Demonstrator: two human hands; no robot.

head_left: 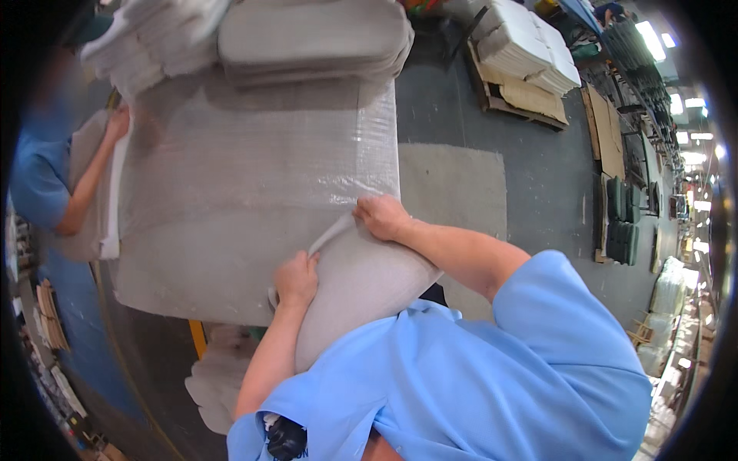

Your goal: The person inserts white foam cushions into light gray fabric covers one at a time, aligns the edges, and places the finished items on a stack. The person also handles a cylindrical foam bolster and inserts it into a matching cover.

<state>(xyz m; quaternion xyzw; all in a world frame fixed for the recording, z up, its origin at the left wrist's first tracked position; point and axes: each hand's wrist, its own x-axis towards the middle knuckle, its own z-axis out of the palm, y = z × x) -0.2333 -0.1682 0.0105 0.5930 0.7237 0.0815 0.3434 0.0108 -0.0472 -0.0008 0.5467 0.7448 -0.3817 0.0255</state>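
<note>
At the near right corner of the table (pixel 231 157), a grey fabric piece (pixel 365 280) is grasped by its pale upper rim, which is clasped in the left hand (pixel 296 280) and pinched in the fingers of the right hand (pixel 382 217), while its lower part is draped over the near edge against the blue shirt (pixel 507 361). The rim has been gathered and drawn between the two hands, but the piece is not yet laid flat; how much of the rim has been worked cannot be made out. Along the far edge, similar grey pieces (pixel 315 34) are stacked flat.
</note>
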